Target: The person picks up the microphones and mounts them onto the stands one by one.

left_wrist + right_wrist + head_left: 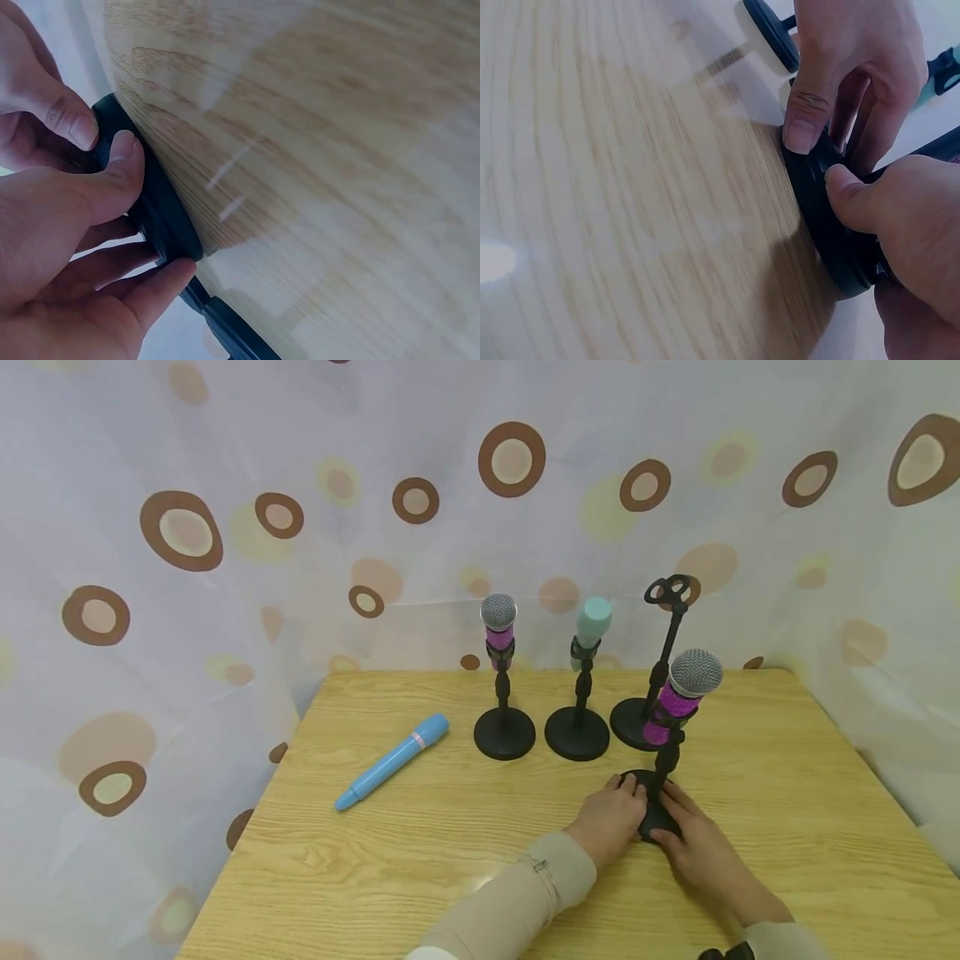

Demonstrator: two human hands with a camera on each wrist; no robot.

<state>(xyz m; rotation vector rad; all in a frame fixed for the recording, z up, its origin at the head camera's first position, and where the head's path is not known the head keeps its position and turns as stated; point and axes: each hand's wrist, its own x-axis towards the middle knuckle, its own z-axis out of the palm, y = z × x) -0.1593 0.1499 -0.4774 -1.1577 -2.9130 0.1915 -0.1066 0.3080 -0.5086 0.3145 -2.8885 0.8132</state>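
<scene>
A purple microphone (675,702) with a silver mesh head sits tilted in the clip of a black microphone stand (667,756) at the table's right front. On the left side of its round base (814,202), my left hand (611,818) grips the rim, thumb along the near edge. From the right, my right hand (701,852) holds the same base, with its thumb on the near side and fingers reaching behind. Both thumbs lie close together on the base in the right wrist view. The base stands on the wooden table (360,877).
Just behind stands a black stand with a bare double-ring clip (667,592). Farther left are stands bearing a mint-green microphone (594,622) and another purple microphone (499,635). A light blue microphone (386,770) lies at the left. A patterned curtain (420,435) backs the table.
</scene>
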